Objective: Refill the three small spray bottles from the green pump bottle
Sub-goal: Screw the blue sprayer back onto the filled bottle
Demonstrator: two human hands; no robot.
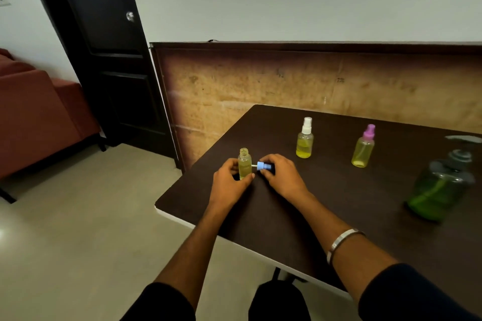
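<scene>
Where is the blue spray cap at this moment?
In the head view, the blue spray cap is off its bottle, pinched in the right hand just right of the open small bottle, which the left hand holds near the table's left edge.

Support: dark brown table [352,203], pale edge at 7 o'clock. On it: open bottle [244,164], no cap, upright, approx. centre-left; white-cap spray bottle [305,138] at 12 o'clock; pink-cap spray bottle [363,147] at 1 o'clock; green pump bottle [440,190] at 3 o'clock. All yellow-filled exc. pump btl.
</scene>
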